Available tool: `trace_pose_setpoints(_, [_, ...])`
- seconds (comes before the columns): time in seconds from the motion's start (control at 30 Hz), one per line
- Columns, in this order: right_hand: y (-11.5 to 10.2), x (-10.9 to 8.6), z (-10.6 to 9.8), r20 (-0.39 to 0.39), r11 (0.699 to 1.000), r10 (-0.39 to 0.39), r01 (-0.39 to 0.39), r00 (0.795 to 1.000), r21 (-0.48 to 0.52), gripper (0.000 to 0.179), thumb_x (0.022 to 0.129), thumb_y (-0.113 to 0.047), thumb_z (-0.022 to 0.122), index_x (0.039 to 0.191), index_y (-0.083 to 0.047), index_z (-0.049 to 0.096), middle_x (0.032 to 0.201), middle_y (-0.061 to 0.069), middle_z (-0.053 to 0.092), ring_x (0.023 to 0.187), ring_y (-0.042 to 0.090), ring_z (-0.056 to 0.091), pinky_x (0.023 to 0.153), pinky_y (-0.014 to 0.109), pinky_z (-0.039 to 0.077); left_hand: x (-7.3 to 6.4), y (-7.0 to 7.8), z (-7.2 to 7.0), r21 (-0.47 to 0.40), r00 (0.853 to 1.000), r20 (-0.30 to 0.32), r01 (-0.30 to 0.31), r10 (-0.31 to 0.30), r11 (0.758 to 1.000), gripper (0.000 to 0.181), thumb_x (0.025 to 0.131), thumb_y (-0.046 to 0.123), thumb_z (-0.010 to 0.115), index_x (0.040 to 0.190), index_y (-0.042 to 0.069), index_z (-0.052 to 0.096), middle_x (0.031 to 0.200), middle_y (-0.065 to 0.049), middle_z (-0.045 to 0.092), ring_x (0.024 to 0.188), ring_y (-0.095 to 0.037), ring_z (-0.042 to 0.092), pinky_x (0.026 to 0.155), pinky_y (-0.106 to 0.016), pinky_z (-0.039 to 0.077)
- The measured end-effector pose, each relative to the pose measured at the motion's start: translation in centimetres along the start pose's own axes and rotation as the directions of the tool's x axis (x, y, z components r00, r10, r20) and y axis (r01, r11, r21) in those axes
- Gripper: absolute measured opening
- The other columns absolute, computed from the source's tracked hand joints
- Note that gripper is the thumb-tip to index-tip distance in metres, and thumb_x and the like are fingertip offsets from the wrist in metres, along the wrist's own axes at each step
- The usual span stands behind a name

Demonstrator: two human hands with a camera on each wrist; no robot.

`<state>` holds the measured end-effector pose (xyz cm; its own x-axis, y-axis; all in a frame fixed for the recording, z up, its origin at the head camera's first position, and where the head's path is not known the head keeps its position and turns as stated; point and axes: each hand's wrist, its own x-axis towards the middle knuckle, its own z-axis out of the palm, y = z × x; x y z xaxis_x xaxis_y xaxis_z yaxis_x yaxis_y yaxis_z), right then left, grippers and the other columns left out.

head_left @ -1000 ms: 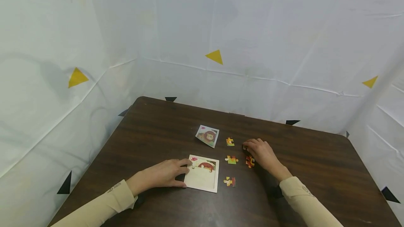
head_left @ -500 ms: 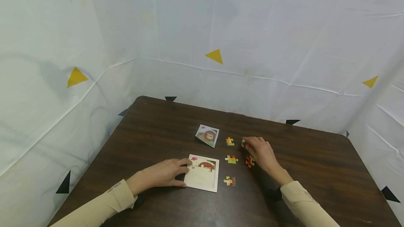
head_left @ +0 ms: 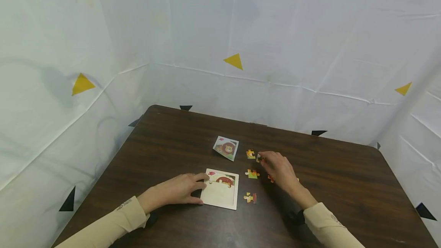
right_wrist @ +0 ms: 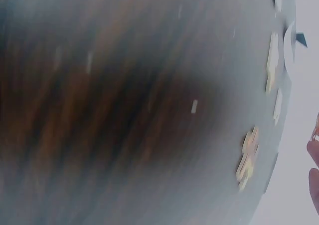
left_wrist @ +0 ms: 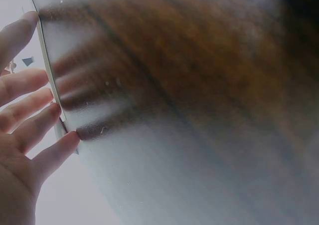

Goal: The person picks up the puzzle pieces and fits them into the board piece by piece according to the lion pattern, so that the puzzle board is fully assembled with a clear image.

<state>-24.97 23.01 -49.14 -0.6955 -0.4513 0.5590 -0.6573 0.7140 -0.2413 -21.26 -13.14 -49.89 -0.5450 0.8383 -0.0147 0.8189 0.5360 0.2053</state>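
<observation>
the left hand (head_left: 182,189) touches the square, pale wooden puzzle tray (head_left: 218,197) with parted, extended fingers, while the right hand (head_left: 281,171) pinches a small, multicoloured jigsaw piece (head_left: 259,158).

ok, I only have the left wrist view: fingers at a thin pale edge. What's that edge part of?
Observer: A puzzle board.

Operator: How full is it?

Observer: The fitted pieces sit only in its far part; the near part is bare.

Operator: Copy. What's going on off to the right?

Observer: The right hand pinches a loose piece, farther away than the board and to its right.
</observation>
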Motion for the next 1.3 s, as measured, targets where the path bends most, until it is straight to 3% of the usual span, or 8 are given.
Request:
trace_pose_setpoints(0.43, [-4.8, 1.2, 1.5, 0.072, 0.994, -0.105, 0.103, 0.992, 0.025, 0.032, 0.076, -0.003, 0.081, 0.106, -0.009, 0.072, 0.109, 0.005, 0.068, 0.097, 0.022, 0.061, 0.075, 0.04, 0.049, 0.0, 0.1, -0.1, -0.005, 1.0, 0.009, 0.005, -0.005, 1.0, 0.042, 0.089, 0.047, 0.065, 0.114, 0.014, 0.065, 0.135, -0.006, 0.049, 0.107, -0.017, 0.06, 0.089, -0.033, 0.051])
trace_pose_setpoints(0.8, [-6.3, 2.2, 2.3, 0.064, 0.987, -0.152, 0.148, 0.986, 0.054, 0.029, 0.078, -0.005, 0.079, 0.105, -0.011, 0.073, 0.109, 0.005, 0.068, 0.094, 0.02, 0.059, 0.069, 0.036, 0.046, 0.0, 0.0, 0.0, -0.009, 1.0, 0.002, 0.004, -0.004, 1.0, 0.041, 0.089, 0.047, 0.065, 0.112, 0.014, 0.065, 0.136, -0.005, 0.049, 0.106, -0.017, 0.061, 0.089, -0.033, 0.051])
trace_pose_setpoints(1.0, [-7.0, 2.3, 2.8, 0.069, 0.983, -0.177, 0.172, 0.982, 0.069, 0.026, 0.081, -0.008, 0.077, 0.106, -0.012, 0.073, 0.109, 0.004, 0.068, 0.097, 0.02, 0.061, 0.072, 0.038, 0.048, 0.0, 0.0, -0.1, -0.01, 1.0, -0.007, -0.002, 0.002, 1.0, 0.039, 0.089, 0.047, 0.066, 0.11, 0.014, 0.065, 0.136, -0.005, 0.049, 0.105, -0.017, 0.061, 0.088, -0.032, 0.051])
trace_pose_setpoints(1.3, [-8.5, 2.7, 3.5, 0.1, 0.98, -0.193, 0.186, 0.976, 0.077, 0.029, 0.077, -0.007, 0.08, 0.104, -0.013, 0.073, 0.11, 0.003, 0.067, 0.099, 0.019, 0.059, 0.073, 0.037, 0.049, 0.0, -0.1, 0.1, -0.001, 1.0, -0.013, -0.018, 0.018, 1.0, 0.039, 0.089, 0.048, 0.065, 0.108, 0.014, 0.065, 0.135, -0.005, 0.049, 0.101, -0.016, 0.061, 0.084, -0.03, 0.052])
